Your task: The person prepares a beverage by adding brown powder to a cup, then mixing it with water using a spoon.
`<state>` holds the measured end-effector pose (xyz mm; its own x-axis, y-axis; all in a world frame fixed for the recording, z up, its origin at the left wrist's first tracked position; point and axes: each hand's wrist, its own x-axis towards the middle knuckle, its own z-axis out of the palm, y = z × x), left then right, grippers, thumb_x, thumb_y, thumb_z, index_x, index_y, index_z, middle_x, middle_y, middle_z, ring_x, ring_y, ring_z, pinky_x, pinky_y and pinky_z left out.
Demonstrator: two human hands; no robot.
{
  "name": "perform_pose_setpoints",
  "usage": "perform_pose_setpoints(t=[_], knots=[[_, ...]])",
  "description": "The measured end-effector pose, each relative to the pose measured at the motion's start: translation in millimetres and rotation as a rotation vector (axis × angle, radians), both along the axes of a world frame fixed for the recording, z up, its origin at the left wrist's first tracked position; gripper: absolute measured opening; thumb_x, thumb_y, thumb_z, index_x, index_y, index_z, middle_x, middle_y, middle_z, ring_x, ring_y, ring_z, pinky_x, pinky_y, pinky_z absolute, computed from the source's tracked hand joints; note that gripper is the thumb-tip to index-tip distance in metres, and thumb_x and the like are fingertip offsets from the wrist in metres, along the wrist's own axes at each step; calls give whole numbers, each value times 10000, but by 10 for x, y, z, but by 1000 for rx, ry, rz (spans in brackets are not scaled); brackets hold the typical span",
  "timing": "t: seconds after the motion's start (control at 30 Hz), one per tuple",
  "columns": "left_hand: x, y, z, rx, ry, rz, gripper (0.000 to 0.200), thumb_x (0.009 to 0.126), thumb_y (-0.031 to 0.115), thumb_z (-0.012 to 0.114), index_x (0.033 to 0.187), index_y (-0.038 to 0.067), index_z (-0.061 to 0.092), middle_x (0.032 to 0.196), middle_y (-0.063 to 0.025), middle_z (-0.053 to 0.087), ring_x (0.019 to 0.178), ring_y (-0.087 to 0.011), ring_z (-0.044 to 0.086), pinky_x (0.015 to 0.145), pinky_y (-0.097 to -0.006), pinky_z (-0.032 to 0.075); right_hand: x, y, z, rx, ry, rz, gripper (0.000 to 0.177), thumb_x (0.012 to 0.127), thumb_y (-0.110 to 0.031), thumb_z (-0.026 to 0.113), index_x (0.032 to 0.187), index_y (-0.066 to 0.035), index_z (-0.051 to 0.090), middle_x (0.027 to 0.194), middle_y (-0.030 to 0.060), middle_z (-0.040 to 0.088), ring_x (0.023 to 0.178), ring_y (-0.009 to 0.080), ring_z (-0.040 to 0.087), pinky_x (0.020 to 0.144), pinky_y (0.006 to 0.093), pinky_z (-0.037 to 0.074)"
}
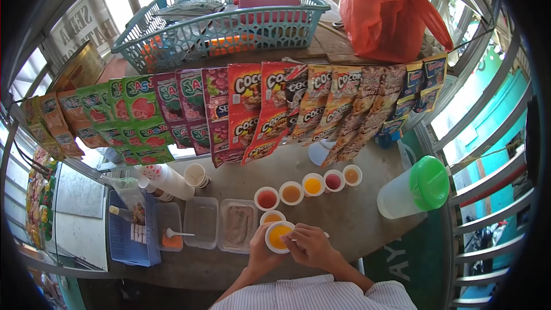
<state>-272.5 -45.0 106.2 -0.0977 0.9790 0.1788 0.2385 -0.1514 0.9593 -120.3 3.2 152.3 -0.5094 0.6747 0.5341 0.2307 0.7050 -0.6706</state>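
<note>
Head view: your left hand (262, 248) clamps 1 yellow-filled cup (278, 237) by its side; your right hand (311, 245) is at its rim, grip unclear. Beyond, 6 other filled cups (291, 193): 5 in row, 1 nearest.

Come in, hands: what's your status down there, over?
Left hand gripping cup of yellow liquid. Right hand at its rim, fingers pinched. Second cup close beyond.

Bare desk (364, 212) lies left of the green-lidded pitcher (410, 192), with cups (313, 185) farther left and sachets (270, 109) hanging beyond the pitcher.
</note>
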Motion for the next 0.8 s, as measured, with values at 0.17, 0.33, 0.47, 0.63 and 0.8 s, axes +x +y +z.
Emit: perform_pose_setpoints(t=[0.17, 0.33, 0.47, 0.63, 0.8], knots=[[-135, 94, -71, 34, -46, 35, 562, 660, 102, 863, 1145, 25, 589, 1120, -139, 631, 1006, -291, 651, 860, -368, 528, -172, 118, 23, 68, 13, 15, 145, 795, -4, 716, 863, -7, 588, 705, 99, 601, 589, 241, 590, 533, 319, 492], [-241, 187, -101, 55, -78, 36, 560, 648, 84, 863, 1134, 19, 592, 1103, -133, 633, 992, -280, 649, 850, -360, 526, -219, 185, 7, 61, -58, -28, 140, 794, 0, 714, 858, -11, 589, 698, 98, 594, 585, 242, 588, 536, 319, 497], [-265, 221, -164, 61, -81, 55, 559, 635, 97, 865, 1119, 17, 596, 1084, -135, 632, 985, -279, 645, 849, -358, 521, -306, 196, -7, 39, -7, 18, 141, 795, 0, 714, 858, -11, 588, 692, 92, 587, 578, 238, 583, 522, 321, 488], [-309, 245, -130, 62, -76, 78, 560, 622, 102, 866, 1107, 15, 599, 1076, -135, 633, 984, -278, 642, 852, -364, 516, -383, 267, 25, 115, -23, -26, 142, 796, -5, 712, 865, -9, 588, 694, 90, 588, 574, 237, 584, 523, 318, 492], [-365, 270, -83, 67, -41, 84, 557, 622, 105, 865, 1102, 14, 597, 1069, -137, 634, 962, -278, 649, 832, -359, 524, -368, 211, -51, 8, -101, -43, 153, 839, -77, 694, 931, 4, 603, 826, 109, 650, 732, 275, 663, 643, 357, 567]])
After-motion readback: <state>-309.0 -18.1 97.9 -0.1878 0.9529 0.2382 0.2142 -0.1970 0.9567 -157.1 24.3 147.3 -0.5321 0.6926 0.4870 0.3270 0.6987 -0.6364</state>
